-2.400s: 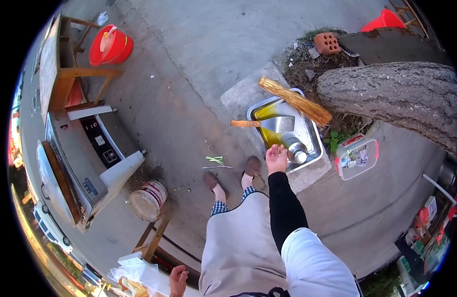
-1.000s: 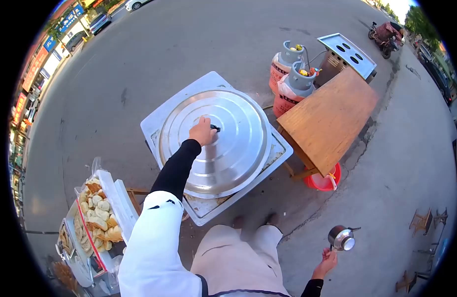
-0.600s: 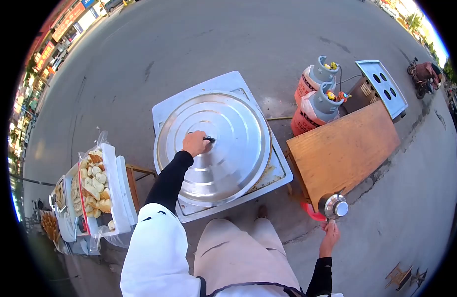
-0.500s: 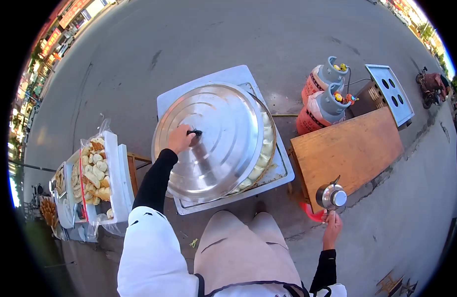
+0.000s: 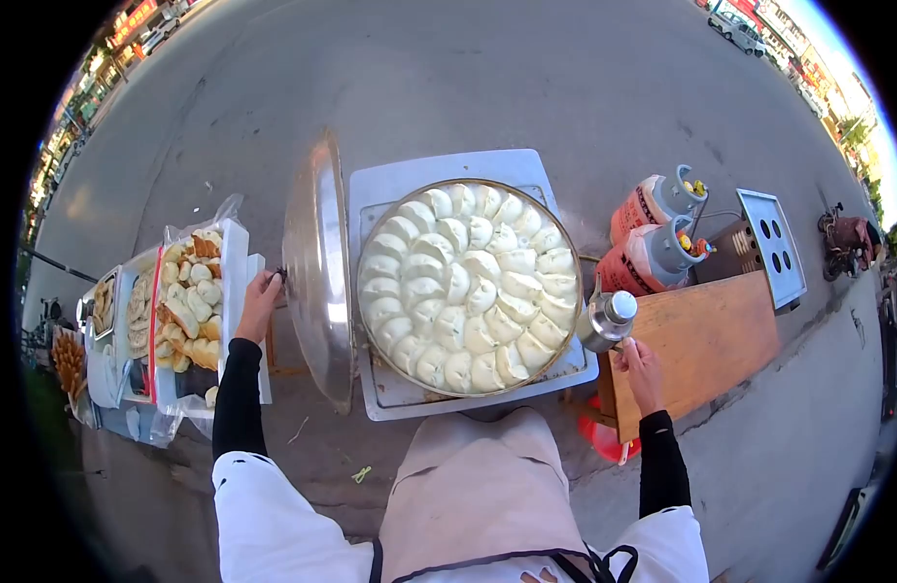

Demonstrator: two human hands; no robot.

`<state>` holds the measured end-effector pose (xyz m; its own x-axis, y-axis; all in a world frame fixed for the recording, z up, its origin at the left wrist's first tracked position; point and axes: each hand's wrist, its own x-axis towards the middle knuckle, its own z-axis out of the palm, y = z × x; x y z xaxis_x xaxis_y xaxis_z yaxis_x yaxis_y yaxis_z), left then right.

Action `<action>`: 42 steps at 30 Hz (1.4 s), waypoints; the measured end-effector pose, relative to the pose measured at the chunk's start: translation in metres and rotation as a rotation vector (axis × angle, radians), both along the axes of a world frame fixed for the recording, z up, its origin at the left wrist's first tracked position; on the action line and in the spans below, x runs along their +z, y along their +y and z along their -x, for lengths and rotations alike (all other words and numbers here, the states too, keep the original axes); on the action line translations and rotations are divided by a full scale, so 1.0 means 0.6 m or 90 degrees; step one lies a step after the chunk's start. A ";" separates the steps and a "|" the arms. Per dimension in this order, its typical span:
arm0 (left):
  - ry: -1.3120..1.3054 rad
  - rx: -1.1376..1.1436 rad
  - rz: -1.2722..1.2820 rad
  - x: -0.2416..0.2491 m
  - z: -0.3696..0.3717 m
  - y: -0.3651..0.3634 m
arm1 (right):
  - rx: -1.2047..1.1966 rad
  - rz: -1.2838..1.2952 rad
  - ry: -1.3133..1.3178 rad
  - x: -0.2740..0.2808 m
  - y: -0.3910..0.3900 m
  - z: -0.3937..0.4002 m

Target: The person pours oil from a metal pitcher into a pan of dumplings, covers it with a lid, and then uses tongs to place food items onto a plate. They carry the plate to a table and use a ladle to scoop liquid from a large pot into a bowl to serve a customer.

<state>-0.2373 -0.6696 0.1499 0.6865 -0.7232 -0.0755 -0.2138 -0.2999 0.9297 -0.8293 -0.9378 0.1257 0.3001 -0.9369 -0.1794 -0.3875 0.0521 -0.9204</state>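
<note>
Left hand [image 5: 259,303] gripped the knob of one big round metal lid [image 5: 317,267], held on edge left of the pan [image 5: 468,287]. Right hand [image 5: 638,361] closed round the handle of one small shiny steel kettle [image 5: 604,321], at the pan's right rim. One round pan, packed with dozens of pale pleated dumplings [image 5: 463,282]. Two orange gas cylinders [image 5: 653,233]. One wooden tabletop [image 5: 706,340].

Silver lid [image 5: 317,267], pale white dumplings [image 5: 463,282], silver kettle [image 5: 607,321], orange gas cylinders [image 5: 653,233], brown wooden board [image 5: 706,345].
</note>
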 end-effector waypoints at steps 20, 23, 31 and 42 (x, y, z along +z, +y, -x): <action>0.127 0.149 0.112 -0.080 -0.004 0.092 | 0.151 0.225 0.363 -0.050 -0.283 -0.123; 0.120 0.154 0.109 -0.082 0.003 0.088 | 0.158 0.189 0.396 -0.075 -0.303 -0.102; 0.147 0.151 0.084 -0.097 0.005 0.088 | 0.240 0.160 0.466 -0.086 -0.234 -0.006; 0.142 0.126 0.114 -0.115 -0.008 0.102 | 0.410 0.192 0.539 -0.039 -0.041 0.037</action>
